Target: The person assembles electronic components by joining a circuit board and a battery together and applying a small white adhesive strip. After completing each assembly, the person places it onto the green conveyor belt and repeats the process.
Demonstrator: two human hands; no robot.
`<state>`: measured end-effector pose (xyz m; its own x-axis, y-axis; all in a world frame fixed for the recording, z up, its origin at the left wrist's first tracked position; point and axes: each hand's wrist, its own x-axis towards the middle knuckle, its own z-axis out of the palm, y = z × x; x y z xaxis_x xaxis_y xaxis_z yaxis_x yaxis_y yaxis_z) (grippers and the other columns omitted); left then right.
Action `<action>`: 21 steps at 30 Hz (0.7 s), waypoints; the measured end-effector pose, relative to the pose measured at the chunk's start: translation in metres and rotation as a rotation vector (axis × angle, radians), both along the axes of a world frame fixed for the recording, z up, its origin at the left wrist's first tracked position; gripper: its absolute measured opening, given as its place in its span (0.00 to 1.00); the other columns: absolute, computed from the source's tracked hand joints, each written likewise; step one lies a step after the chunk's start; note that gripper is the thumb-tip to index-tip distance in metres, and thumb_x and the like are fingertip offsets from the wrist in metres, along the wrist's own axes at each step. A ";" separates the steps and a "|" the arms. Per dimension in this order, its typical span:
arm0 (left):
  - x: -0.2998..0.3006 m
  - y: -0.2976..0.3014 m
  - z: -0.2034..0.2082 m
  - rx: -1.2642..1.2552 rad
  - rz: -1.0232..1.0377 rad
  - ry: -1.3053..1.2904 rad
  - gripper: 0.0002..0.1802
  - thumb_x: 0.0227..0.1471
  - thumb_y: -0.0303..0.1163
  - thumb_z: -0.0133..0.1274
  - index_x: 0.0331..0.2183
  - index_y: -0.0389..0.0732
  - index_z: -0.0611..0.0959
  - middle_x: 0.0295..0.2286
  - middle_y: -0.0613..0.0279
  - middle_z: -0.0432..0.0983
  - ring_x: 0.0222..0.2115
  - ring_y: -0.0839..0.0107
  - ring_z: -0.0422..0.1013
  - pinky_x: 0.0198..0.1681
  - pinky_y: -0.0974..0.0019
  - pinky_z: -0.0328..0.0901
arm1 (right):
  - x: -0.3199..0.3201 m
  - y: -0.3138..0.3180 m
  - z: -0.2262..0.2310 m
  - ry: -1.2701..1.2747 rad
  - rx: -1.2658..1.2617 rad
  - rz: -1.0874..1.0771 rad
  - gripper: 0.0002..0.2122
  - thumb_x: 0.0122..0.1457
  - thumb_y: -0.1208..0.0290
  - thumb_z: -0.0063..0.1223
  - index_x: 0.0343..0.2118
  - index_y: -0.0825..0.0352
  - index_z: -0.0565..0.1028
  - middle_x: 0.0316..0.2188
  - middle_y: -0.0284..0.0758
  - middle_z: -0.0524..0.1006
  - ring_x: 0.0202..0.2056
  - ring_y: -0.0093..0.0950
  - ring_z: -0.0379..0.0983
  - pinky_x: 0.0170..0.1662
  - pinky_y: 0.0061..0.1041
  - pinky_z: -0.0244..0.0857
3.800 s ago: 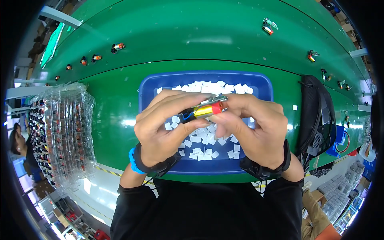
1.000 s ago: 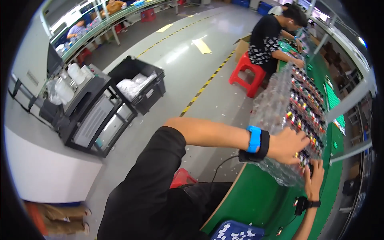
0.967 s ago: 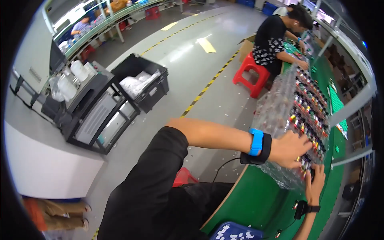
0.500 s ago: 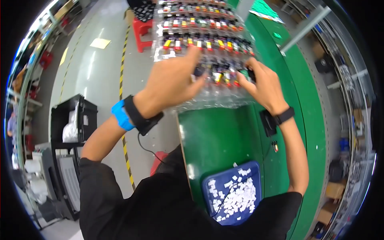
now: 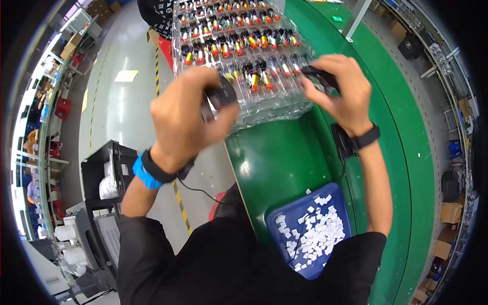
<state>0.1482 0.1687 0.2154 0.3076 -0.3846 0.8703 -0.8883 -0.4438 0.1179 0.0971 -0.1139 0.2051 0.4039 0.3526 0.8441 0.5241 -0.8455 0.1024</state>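
A clear plastic blister tray (image 5: 284, 101) lies ahead, its rows of pockets filled with small assemblies (image 5: 254, 81) with black tops and red, yellow and white bodies. Above its near left corner, my left hand (image 5: 183, 117) is closed round a small black block-like part (image 5: 221, 94), slightly smeared by motion. At the tray's near right edge, my right hand (image 5: 345, 91) pinches a small black part with a green face (image 5: 325, 80). Some pockets of the nearest row between the hands look unfilled. The kind of either held part is not clear.
A blue tray (image 5: 274, 216) of small white paper pieces stands on the green bench (image 5: 274, 157) near my body. A black bin (image 5: 96, 173) sits left of me. Beyond the blister tray is another person's patterned dark clothing (image 5: 157, 18). A metal post (image 5: 358, 20) rises at the far right.
My hands have moved apart, away from the nearest row. The left has drawn left to the tray's corner, and the black part in it now shows plainly. The view has shifted slightly.
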 end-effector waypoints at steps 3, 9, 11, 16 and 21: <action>-0.046 -0.006 -0.025 0.045 -0.327 0.160 0.22 0.34 0.28 0.69 0.35 0.42 0.78 0.26 0.63 0.77 0.22 0.66 0.73 0.23 0.66 0.67 | -0.054 0.009 -0.020 0.290 0.288 0.038 0.15 0.44 0.79 0.70 0.35 0.67 0.76 0.32 0.35 0.79 0.30 0.30 0.77 0.34 0.26 0.71; -0.066 -0.049 -0.157 0.233 -0.413 0.645 0.22 0.38 0.29 0.67 0.36 0.41 0.75 0.26 0.61 0.76 0.23 0.59 0.73 0.27 0.61 0.70 | -0.100 0.008 -0.106 1.052 0.281 -0.055 0.15 0.49 0.69 0.68 0.37 0.69 0.76 0.33 0.39 0.78 0.32 0.37 0.75 0.37 0.32 0.70; -0.060 -0.062 -0.189 0.341 -0.354 0.779 0.22 0.42 0.31 0.66 0.40 0.40 0.75 0.27 0.60 0.76 0.26 0.57 0.74 0.30 0.60 0.70 | -0.106 0.008 -0.130 1.031 0.265 -0.058 0.16 0.49 0.68 0.68 0.39 0.68 0.76 0.35 0.38 0.77 0.34 0.38 0.75 0.38 0.33 0.70; -0.056 -0.066 -0.185 0.239 -0.331 0.595 0.26 0.47 0.33 0.65 0.48 0.40 0.74 0.35 0.55 0.77 0.36 0.54 0.75 0.37 0.57 0.70 | -0.112 0.014 -0.114 0.941 0.119 -0.061 0.19 0.51 0.64 0.67 0.44 0.67 0.76 0.41 0.39 0.76 0.40 0.40 0.73 0.41 0.35 0.68; -0.062 -0.012 -0.089 0.166 -0.419 0.598 0.19 0.49 0.29 0.64 0.43 0.38 0.79 0.37 0.55 0.78 0.38 0.57 0.75 0.38 0.60 0.70 | -0.062 0.036 -0.008 0.735 0.231 0.015 0.16 0.56 0.69 0.64 0.46 0.68 0.76 0.44 0.41 0.77 0.47 0.44 0.73 0.52 0.39 0.67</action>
<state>0.0859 0.1566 0.1268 0.5090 -0.6851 0.5211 -0.7922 -0.1361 0.5949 0.0355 -0.0777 0.1971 0.8860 0.2097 0.4135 0.4006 -0.7953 -0.4550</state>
